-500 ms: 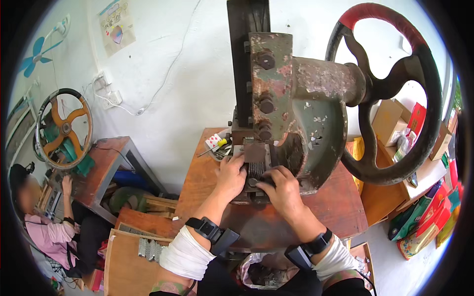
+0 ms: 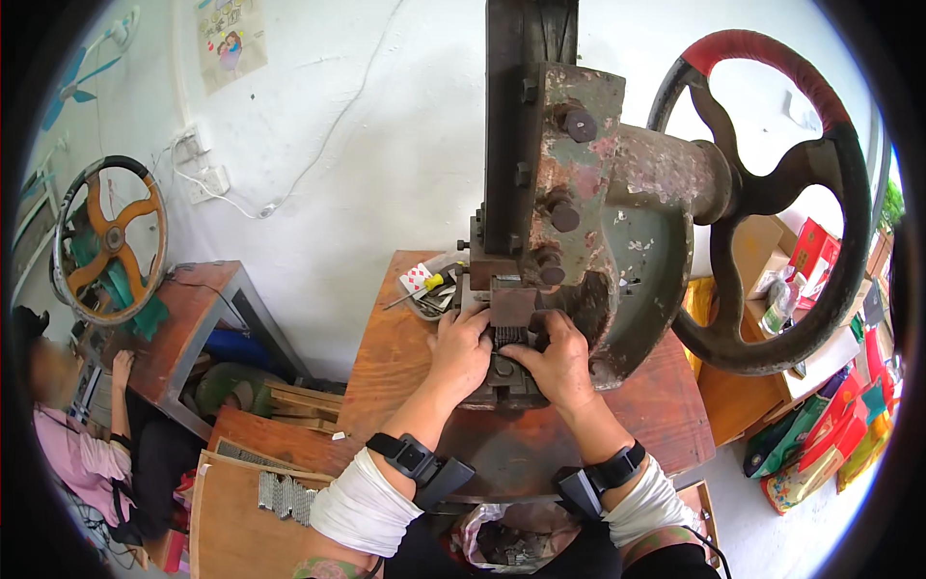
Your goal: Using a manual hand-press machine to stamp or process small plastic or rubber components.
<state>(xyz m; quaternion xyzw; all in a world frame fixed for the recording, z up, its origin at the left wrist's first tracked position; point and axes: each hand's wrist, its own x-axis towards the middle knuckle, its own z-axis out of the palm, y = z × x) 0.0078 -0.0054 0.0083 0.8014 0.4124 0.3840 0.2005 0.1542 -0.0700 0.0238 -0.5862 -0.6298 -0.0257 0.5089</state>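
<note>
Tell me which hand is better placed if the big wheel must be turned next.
The right hand, I'd judge: the big wheel is on the right side of the press, nearer that hand. The left hand is farther away and would likely have to cross past the right.

Chipped painted metal press point(image 2: 584, 183), glossy wooden table point(image 2: 646, 415)

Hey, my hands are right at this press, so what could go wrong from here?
Pinched fingers seem the main risk: the left hand and right hand are both close to the metal block of the press, which might trap them if it came down. The ridged metal parts just below the block could skew if the hands push unevenly. The screwdriver juts past the rim of the plastic tub, so a bump might knock it out.
</note>
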